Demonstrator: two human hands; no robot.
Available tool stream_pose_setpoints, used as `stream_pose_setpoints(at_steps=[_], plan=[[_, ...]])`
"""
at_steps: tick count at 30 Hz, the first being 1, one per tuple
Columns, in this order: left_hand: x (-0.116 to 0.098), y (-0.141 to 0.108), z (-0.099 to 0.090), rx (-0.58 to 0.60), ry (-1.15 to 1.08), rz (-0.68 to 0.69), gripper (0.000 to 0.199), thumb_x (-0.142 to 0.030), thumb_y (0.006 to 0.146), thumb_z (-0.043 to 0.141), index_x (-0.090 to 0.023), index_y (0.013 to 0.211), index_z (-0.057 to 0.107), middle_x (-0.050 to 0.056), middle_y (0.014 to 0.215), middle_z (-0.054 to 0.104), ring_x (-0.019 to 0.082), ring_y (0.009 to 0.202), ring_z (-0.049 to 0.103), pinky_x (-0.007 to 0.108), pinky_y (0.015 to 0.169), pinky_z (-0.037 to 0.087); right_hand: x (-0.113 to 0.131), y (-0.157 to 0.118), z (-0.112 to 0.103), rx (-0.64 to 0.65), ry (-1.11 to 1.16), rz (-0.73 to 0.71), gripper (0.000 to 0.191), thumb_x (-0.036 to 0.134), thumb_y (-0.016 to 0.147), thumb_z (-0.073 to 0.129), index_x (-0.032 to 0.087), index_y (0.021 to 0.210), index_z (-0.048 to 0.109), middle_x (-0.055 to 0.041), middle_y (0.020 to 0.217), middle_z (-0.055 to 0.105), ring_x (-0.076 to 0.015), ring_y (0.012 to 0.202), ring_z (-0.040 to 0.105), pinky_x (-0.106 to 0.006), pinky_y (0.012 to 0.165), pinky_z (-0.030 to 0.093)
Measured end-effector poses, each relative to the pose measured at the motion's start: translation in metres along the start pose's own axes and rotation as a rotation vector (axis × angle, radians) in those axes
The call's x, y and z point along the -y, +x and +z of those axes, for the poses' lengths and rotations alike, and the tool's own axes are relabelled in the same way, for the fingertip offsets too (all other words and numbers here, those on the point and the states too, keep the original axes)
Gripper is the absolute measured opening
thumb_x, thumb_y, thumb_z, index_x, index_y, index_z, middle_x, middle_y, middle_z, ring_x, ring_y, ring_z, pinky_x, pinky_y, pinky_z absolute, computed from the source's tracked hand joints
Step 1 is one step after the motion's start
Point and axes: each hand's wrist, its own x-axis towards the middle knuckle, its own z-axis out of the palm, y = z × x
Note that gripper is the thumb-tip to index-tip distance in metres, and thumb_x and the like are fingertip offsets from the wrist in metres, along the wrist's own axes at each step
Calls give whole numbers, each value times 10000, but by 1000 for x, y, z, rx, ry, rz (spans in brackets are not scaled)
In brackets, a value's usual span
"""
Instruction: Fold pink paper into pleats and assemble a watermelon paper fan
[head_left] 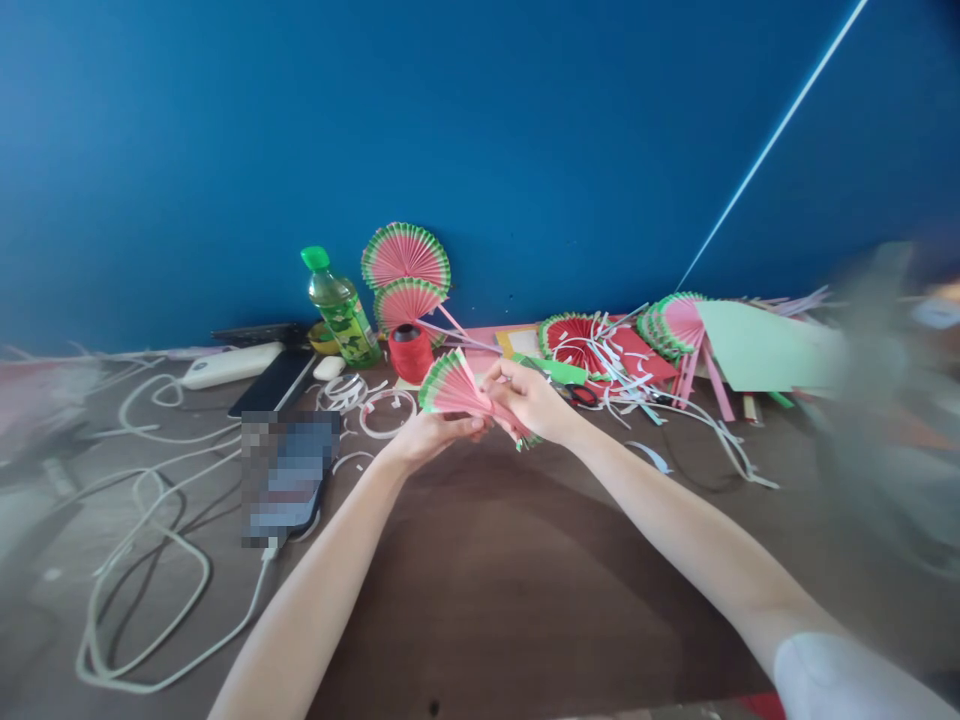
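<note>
L hand (433, 436) & R hand (534, 397): grip clamped on pleated pink/grn paper fan (451, 386), just front-R of round red spool (410, 357). Clear plastic bottle (341, 312) L of spool; curly paper strips (634, 388) well R.

At the frame's centre, the grips of the left hand (431, 438) and right hand (534, 400) hold a pleated pink-and-green paper fan (450, 388) over the tabletop (525, 600); left of centre are a green-capped bottle (343, 318) and, lower, a phone (294, 478).
</note>
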Motion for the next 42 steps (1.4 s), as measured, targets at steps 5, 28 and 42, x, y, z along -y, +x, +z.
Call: stream_pose_setpoints(at_steps=[5,28,42], plan=[[-7,-2,-12,102,185,-90,131,-208,574,745,-146,679,698,49,628,662,127,539,561,205,493,414,6,-8,5,247,-168,117,136,289,818,522,203,777,424,85,467,508,-46,302,411,-147,306,302],[-33,-18,47,-344,1791,514,168,-199,833,493,-177,732,626,91,810,617,246,863,510,369,735,334,-11,1,8,-146,-574,39,123,107,800,390,214,745,368,89,406,425,-92,309,447,-197,379,317],[-11,-2,34,-438,582,230,126,-271,791,529,-160,752,576,0,713,620,129,679,561,238,678,422,-5,4,4,-431,-185,16,114,278,850,448,227,777,376,53,504,559,-144,433,595,-233,424,427]])
